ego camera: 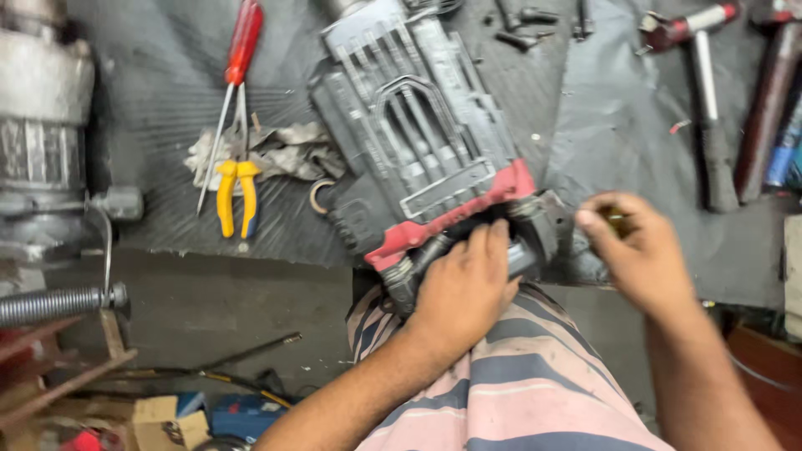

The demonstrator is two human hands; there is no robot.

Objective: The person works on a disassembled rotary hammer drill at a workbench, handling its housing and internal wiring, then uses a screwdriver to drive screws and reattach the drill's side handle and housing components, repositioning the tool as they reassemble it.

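steadying a power tool body at the bench edge

head view: the grey power tool housing point(418, 125) lies ribbed side up on a dark rubber mat point(167, 92), its red collar point(451, 213) and black end hanging over the bench edge above the person's striped lap point(535, 392). the left hand point(464, 292) lies over that black end, fingers close together and curled down on it, pressing it in place. the right hand point(639, 250) hovers just beside the same end, thumb and forefinger pinching a small dark piece point(616, 221); motion blur hides what kind of piece it is.

to the left on the mat, yellow-handled pliers point(236, 196) lie on a crumpled rag point(276, 150), with a red-handled screwdriver point(238, 67) angled above them. a hammer point(706, 92) lies well apart on the right, and loose dark screws point(522, 25) sit near the top edge. a grey metal machine part point(42, 125) stands at far left.

to do this well, by my judgement, the left hand should keep firm downward weight so the overhanging end cannot tip or twist, while the right keeps the small piece square to its seat and brings it in slowly, fingertips only, so it is not dropped into the clutter on the floor below.
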